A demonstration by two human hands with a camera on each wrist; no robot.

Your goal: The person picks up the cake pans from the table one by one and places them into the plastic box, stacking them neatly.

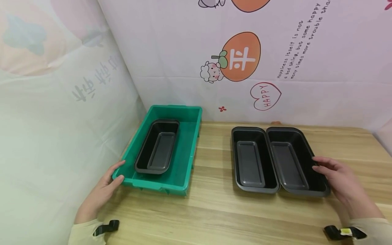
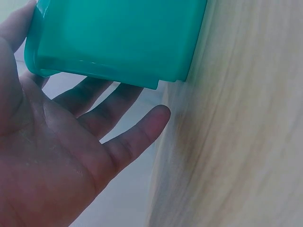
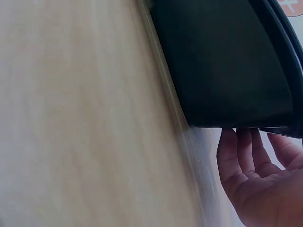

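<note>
A green plastic tray (image 1: 190,177) stands on the left side of the table, with one black loaf pan (image 1: 162,151) lying inside it. My left hand (image 1: 99,194) grips the tray's near left corner; thumb and forefinger lie over the rim. Other fingers reach along the tray's outer wall in the left wrist view, the little finger (image 2: 142,137) stretched out below. To the right, two more black loaf pans stand side by side. My right hand (image 1: 343,180) holds the outer long side of the right-hand pan (image 1: 289,163), fingertips over its rim and fingers (image 3: 228,151) against its outer wall.
The other loaf pan (image 1: 249,163) stands against the held one's left side. A wooden table (image 1: 214,214) carries everything. A printed cloth (image 1: 171,54) hangs behind the table, and a pale cloth (image 1: 61,136) hangs along the left. Each wrist wears a black strap.
</note>
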